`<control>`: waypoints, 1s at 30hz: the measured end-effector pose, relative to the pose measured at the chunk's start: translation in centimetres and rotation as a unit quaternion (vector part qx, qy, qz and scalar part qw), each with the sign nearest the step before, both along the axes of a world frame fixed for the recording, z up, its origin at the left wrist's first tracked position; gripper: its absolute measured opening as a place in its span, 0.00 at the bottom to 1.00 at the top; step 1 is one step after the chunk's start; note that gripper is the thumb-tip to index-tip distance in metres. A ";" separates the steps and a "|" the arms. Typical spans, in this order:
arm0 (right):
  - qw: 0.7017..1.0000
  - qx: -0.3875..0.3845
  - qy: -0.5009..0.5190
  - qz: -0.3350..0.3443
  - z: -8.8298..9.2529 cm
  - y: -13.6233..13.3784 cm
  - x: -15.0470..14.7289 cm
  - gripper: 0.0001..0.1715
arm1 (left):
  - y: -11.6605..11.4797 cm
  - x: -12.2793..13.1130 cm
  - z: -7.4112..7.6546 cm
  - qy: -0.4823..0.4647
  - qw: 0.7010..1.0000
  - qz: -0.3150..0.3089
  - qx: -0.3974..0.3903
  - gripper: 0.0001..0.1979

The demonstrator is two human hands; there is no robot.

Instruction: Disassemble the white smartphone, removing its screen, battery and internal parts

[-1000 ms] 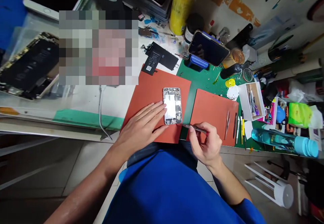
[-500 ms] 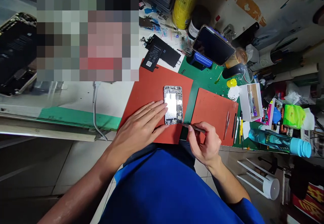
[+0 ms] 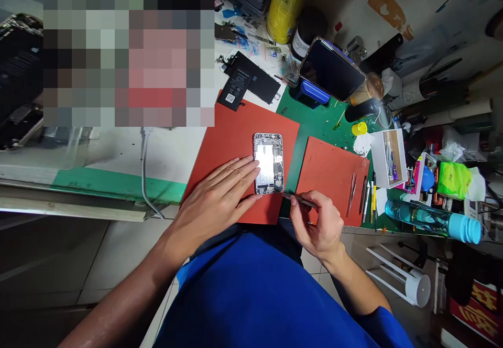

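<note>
An opened phone (image 3: 269,163) with its battery bay and circuit boards bare lies on a red mat (image 3: 231,133). My left hand (image 3: 222,193) rests flat on the mat, fingers stretched out, their tips against the phone's left edge. In its closed fingers my right hand (image 3: 318,222) holds a thin dark pen-like tool (image 3: 301,200) almost level. The tool's tip is close to the phone's lower right corner; whether it touches I cannot tell. Beyond the phone lie a black battery (image 3: 237,83) and a dark flat panel (image 3: 264,83).
A second red mat (image 3: 330,175) bears tweezers (image 3: 352,193). To its right are several pen-like tools, a white box (image 3: 387,159) and a blue bottle (image 3: 432,219). A phone on a blue stand (image 3: 312,94) stands behind. A cable (image 3: 144,170) hangs over the bench edge.
The tool's tip has shifted slightly right and down from the phone's lower right corner, with my right hand nearly in place. My left hand and the phone stay put.
</note>
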State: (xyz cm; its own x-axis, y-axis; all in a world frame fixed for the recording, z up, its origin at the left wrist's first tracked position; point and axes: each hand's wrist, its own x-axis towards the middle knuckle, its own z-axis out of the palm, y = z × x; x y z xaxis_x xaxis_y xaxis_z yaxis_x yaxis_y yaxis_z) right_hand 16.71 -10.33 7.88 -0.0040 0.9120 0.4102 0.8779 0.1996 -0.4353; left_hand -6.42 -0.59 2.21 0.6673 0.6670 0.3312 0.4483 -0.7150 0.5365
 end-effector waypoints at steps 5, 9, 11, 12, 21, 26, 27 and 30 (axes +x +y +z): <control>0.996 -0.004 -0.067 0.055 1.0 0.8 0.0 0.11 | 0.1 0.0 -0.1 0.000 1.000 -0.003 0.009 0.33; 0.977 -0.021 -0.141 0.161 2.7 2.0 -0.2 0.10 | 0.1 0.0 0.1 0.006 1.000 -0.009 0.011 0.31; 0.968 -0.040 -0.161 0.189 3.3 2.5 -0.3 0.11 | 0.1 0.0 0.1 0.009 1.000 -0.011 0.015 0.31; 0.967 -0.048 -0.162 0.191 3.4 2.8 -0.3 0.10 | 0.1 0.0 0.1 0.011 1.000 -0.010 0.018 0.30; 0.968 -0.077 -0.118 0.209 3.7 3.3 0.4 0.14 | -0.1 0.0 0.1 0.012 1.000 0.000 0.011 0.31; 0.968 -0.083 -0.113 0.206 4.0 3.5 0.4 0.15 | -0.1 0.2 0.5 0.004 1.000 0.010 0.009 0.26; 0.969 -0.082 -0.114 0.205 3.9 3.5 0.5 0.15 | -0.1 0.2 0.5 0.006 1.000 0.010 0.011 0.26; 0.970 -0.068 -0.115 0.201 3.5 3.4 0.6 0.15 | 0.0 0.2 0.5 0.010 1.000 0.011 0.015 0.25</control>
State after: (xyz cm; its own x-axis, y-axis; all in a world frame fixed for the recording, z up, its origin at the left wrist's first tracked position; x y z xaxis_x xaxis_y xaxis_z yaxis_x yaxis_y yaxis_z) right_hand 17.27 -6.92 11.35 -0.4487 0.8631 0.2317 0.8176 0.5011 -0.2834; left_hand -6.20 -0.63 2.75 0.6588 0.6721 0.3380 0.4748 -0.7200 0.5062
